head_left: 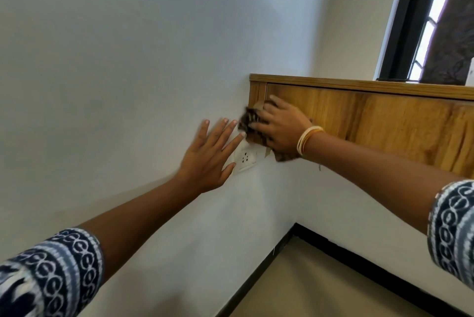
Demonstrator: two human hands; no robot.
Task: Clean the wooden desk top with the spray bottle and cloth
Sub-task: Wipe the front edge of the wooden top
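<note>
My right hand (279, 128) presses the cloth (247, 121) on the counter (384, 121). My left hand (210, 155), flat and empty, might bump the plug socket (246, 159).

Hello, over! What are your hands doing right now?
Right hand presses cloth on desk front. Left hand open, flat on wall, partly covering socket. No spray bottle in view.
</note>
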